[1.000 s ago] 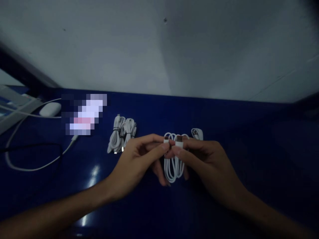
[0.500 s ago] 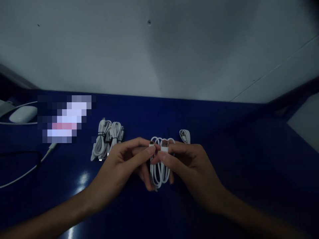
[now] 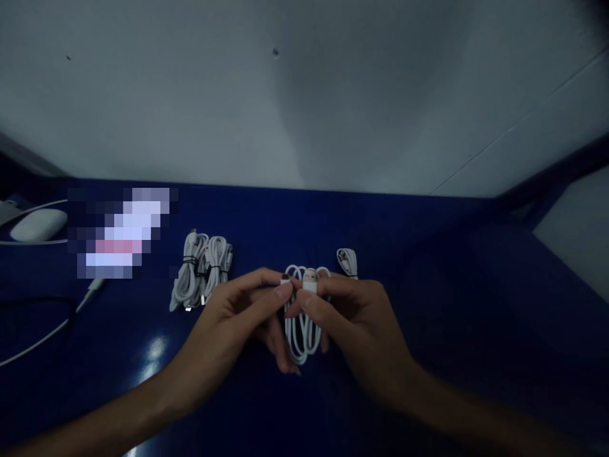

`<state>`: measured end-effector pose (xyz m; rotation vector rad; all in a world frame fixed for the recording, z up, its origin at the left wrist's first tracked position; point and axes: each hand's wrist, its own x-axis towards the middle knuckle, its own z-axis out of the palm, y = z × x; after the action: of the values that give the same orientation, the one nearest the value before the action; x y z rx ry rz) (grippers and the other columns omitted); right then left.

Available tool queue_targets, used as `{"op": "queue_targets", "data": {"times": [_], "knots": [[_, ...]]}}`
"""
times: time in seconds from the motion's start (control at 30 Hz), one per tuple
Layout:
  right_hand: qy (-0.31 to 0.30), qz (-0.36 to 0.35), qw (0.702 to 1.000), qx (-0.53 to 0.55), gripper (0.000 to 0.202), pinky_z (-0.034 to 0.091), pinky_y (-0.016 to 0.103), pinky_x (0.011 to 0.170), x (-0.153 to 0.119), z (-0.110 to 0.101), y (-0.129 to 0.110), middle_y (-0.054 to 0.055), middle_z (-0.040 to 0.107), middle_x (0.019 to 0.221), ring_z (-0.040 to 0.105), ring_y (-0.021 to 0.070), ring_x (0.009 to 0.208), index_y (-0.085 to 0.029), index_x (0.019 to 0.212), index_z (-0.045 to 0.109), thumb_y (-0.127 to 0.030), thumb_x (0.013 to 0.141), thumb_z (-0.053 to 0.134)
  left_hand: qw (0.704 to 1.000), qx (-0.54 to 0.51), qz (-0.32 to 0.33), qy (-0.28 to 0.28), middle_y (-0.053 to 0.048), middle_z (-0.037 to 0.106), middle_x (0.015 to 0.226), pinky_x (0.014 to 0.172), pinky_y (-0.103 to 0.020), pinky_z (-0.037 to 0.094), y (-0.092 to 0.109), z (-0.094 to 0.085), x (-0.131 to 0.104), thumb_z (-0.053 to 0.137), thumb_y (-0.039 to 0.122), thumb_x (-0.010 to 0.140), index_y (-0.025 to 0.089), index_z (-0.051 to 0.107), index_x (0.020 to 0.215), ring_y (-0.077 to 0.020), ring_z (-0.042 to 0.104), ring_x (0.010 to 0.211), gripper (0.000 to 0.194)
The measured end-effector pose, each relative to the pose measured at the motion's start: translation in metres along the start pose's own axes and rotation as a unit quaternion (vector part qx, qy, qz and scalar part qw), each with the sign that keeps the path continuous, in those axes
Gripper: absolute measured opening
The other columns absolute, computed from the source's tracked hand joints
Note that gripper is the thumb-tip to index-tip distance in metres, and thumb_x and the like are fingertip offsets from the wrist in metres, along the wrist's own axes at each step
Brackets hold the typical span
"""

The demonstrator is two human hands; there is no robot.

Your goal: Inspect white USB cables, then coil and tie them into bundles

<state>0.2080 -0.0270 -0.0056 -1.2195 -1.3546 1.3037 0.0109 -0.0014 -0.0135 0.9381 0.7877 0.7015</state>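
Between my hands is a white USB cable [image 3: 301,336], coiled in loops. My left hand [image 3: 242,317] pinches its smaller connector [image 3: 285,280] between thumb and forefinger, metal tip up. In my right hand [image 3: 356,317] the larger USB plug [image 3: 310,282] is held the same way, just right of the smaller one. The loops hang below and behind the fingertips, partly hidden by them. Bundled white cables [image 3: 190,273], tied with black ties, lie on the table beyond my left hand. One more tied cable [image 3: 348,261] lies behind my right hand, partly covered by it.
The table [image 3: 428,355] is glossy dark blue and meets a pale wall [image 3: 214,95] at the back. At the left lie a blurred-out bright device [image 3: 126,231], a white cord [image 3: 42,346] leading to it, and a white rounded object [image 3: 39,225].
The larger USB plug has turned slightly in my right fingers, so its metal end looks different. The whole view has shifted a little; both hands keep their grip.
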Motion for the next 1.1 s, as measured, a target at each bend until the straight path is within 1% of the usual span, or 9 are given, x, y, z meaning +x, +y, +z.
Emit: {"op": "queue_targets", "data": {"times": [0.3,0.43,0.53,0.6,0.73,0.83,0.9,0.97,1.1], "knots": [[-0.014,-0.007,0.998,0.067,0.030,0.048,0.021,0.051,0.003,-0.001,0.003,-0.001,0.066,0.072,0.056,0.0096,0.057,-0.020,0.085,0.086,-0.038,0.106,0.073,1.000,-0.010,0.011,-0.010,0.001,0.075,0.053,0.060,-0.026,0.069,-0.001,0.001,-0.001,0.067,0.037,0.113,0.020,0.083,0.119,-0.0155,0.074,0.048,0.024],[-0.029,-0.019,0.995,0.099,0.036,0.049,0.021,0.052,0.004,-0.002,0.000,0.000,0.066,0.072,0.055,0.0095,0.057,-0.020,0.086,0.086,-0.040,0.110,0.068,1.000,0.004,0.012,-0.008,0.000,0.077,0.054,0.062,-0.025,0.069,-0.001,0.002,-0.001,0.071,0.039,0.111,0.019,0.084,0.122,-0.0160,0.076,0.050,0.027],[-0.047,-0.012,0.994,0.096,0.031,0.050,0.022,0.055,0.007,-0.003,-0.003,-0.001,0.066,0.074,0.058,0.0099,0.060,-0.020,0.090,0.086,-0.038,0.109,0.069,1.000,0.015,0.015,-0.009,-0.002,0.079,0.058,0.066,-0.027,0.070,-0.001,0.000,-0.001,0.069,0.040,0.112,0.017,0.084,0.123,-0.0175,0.077,0.054,0.029],[-0.067,0.005,0.993,0.093,0.028,0.051,0.023,0.058,0.009,-0.004,-0.005,-0.001,0.067,0.077,0.060,0.0107,0.063,-0.020,0.093,0.086,-0.036,0.108,0.069,1.000,0.021,0.017,-0.011,-0.001,0.079,0.059,0.067,-0.028,0.070,-0.002,-0.002,-0.002,0.066,0.040,0.114,0.017,0.082,0.126,-0.0180,0.078,0.056,0.030],[-0.102,0.017,0.990,0.096,0.028,0.054,0.024,0.063,0.010,-0.008,-0.002,0.001,0.070,0.088,0.063,0.0116,0.071,-0.021,0.101,0.086,-0.042,0.109,0.070,1.000,0.021,0.018,-0.011,-0.002,0.083,0.069,0.067,-0.032,0.072,-0.005,-0.001,-0.003,0.064,0.041,0.115,0.019,0.074,0.134,-0.0177,0.077,0.054,0.031],[-0.101,0.008,0.992,0.075,0.028,0.056,0.024,0.064,0.008,-0.010,0.006,0.002,0.069,0.092,0.064,0.0123,0.073,-0.022,0.105,0.085,-0.043,0.110,0.068,0.998,0.059,0.017,0.012,-0.001,0.081,0.063,0.064,-0.031,0.070,-0.006,0.003,-0.005,0.062,0.043,0.115,0.019,0.066,0.139,-0.0188,0.076,0.050,0.034],[-0.094,0.000,0.994,0.059,0.027,0.057,0.025,0.064,0.006,-0.011,0.011,0.002,0.068,0.094,0.064,0.0129,0.075,-0.023,0.105,0.085,-0.042,0.111,0.067,0.997,0.073,0.019,0.015,0.001,0.077,0.058,0.061,-0.030,0.069,-0.007,0.005,-0.006,0.063,0.044,0.114,0.019,0.063,0.139,-0.0191,0.075,0.048,0.035],[-0.091,-0.002,0.994,0.067,0.026,0.058,0.024,0.064,0.005,-0.011,0.014,0.002,0.068,0.094,0.065,0.0128,0.074,-0.023,0.103,0.085,-0.041,0.110,0.069,0.997,0.073,0.021,0.009,0.001,0.079,0.060,0.060,-0.030,0.068,-0.006,0.005,-0.006,0.064,0.045,0.114,0.020,0.062,0.136,-0.0187,0.075,0.047,0.033],[-0.091,0.000,0.990,0.111,0.026,0.056,0.023,0.058,0.005,-0.012,0.015,0.001,0.069,0.086,0.064,0.0114,0.067,-0.021,0.098,0.086,-0.041,0.108,0.071,0.997,0.069,0.020,0.009,0.001,0.079,0.058,0.063,-0.030,0.068,-0.003,0.003,-0.004,0.064,0.043,0.114,0.020,0.068,0.124,-0.0197,0.078,0.052,0.025]]}}
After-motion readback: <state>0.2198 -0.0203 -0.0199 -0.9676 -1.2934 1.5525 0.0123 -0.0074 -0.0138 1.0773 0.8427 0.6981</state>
